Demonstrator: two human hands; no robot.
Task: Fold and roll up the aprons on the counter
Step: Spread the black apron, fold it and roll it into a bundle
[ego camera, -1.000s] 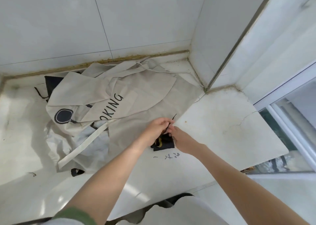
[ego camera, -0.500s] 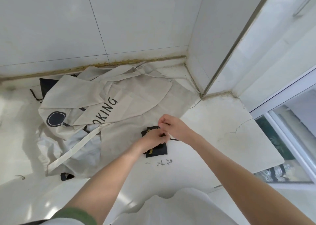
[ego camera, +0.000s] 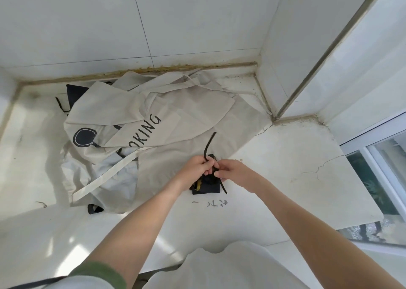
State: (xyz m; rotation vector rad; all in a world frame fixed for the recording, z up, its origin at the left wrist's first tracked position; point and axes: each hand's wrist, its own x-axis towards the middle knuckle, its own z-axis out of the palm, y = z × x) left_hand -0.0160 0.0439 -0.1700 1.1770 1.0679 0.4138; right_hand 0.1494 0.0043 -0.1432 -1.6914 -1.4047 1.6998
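Black apron roll point(ego camera: 206, 185), centre frame, on white counter point(ego camera: 285, 157): left hand point(ego camera: 197, 168) and right hand point(ego camera: 232, 171) both pinch its black strap point(ego camera: 208, 144). Beige apron point(ego camera: 186, 113), centre left, crumpled; visible print "OKING", round black emblem. Illegible scrawl point(ego camera: 211, 203) below roll.

Pretty bright daylight pours in from the window point(ego camera: 384, 168) on the right, washing out the white counter point(ego camera: 285, 157) with glossy glare patches bottom-left, soft shadows left of the cream apron point(ego camera: 186, 113), and the wide-angle lens bends the edges, everything slightly soft tbh.
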